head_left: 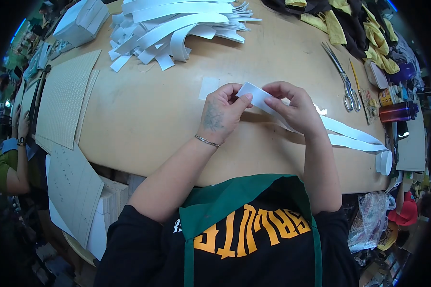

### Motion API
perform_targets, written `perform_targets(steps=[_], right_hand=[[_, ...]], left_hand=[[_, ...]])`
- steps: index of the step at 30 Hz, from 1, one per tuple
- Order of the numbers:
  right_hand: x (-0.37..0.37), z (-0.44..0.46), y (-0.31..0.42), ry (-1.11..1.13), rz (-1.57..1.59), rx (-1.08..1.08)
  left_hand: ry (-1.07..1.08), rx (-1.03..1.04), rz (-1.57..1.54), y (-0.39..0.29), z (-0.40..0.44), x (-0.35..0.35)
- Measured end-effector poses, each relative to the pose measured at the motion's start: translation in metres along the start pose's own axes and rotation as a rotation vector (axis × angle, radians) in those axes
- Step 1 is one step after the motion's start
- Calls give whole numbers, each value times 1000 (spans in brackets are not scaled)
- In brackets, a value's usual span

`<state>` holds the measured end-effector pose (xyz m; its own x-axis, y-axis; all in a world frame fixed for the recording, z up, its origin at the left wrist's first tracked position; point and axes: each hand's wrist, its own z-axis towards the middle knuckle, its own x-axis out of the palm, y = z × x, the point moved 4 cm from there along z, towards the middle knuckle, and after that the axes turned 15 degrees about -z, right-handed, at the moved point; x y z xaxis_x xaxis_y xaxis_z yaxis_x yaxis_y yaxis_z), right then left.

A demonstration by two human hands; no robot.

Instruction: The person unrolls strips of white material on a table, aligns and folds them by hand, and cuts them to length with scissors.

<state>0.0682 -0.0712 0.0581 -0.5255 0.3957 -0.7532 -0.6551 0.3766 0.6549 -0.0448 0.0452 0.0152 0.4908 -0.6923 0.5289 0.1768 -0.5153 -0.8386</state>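
Both hands pinch the end of a white strip (pixel 257 97) above the middle of the table. My left hand (pixel 224 111) grips its upper left end between thumb and fingers. My right hand (pixel 294 106) is closed on the strip a little further right, thumb on top. White band lengths (pixel 352 130) run from beyond my right wrist to a small roll (pixel 384 162) at the table's right edge. A pale square piece (pixel 209 88) lies flat just behind my left hand.
Many white strips (pixel 177 28) are heaped at the back. Scissors (pixel 345 81), a yellow pencil (pixel 354 74) and a dark bottle (pixel 398 111) are at the right. Textured boards (pixel 64 100) lie at the left, where another person's arm (pixel 21 153) shows. Black and yellow cloth (pixel 359 24) lies back right.
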Motion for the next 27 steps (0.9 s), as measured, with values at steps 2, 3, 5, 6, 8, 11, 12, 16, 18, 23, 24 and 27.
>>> perform_targets(steps=[2,3,5,6,8,11,12,16,18,23,24,27], right_hand=[[1,3,12,25,32,53],[3,5,17,39,48,77],[8,8,16,-20,71,96],[11,10,16,-47,83,104],[16,11,18,-35,95,145],[19,12,16,-41,108,171],[19,12,15,-48,112,172],[16,11,15,-60,91,188],[16,10,14,-57,98,196],[18,9,12,-55,134,206],[17,9,12,-56,137,207],[18,9,11,-44,142,185]], left_hand=[[-7,7,-1,-2,-1,1],[-7,5,3,-3,-1,1],[-13,6,11,-5,-2,1],[-10,6,9,-5,-1,1],[-5,3,3,-1,-1,0],[-22,-17,30,-2,-1,1],[-24,-24,39,-1,-1,1],[-27,-36,64,1,0,1],[-21,-33,68,2,0,0],[-7,-30,83,4,1,-1],[-10,-38,78,4,0,0],[-18,-34,50,2,-1,1]])
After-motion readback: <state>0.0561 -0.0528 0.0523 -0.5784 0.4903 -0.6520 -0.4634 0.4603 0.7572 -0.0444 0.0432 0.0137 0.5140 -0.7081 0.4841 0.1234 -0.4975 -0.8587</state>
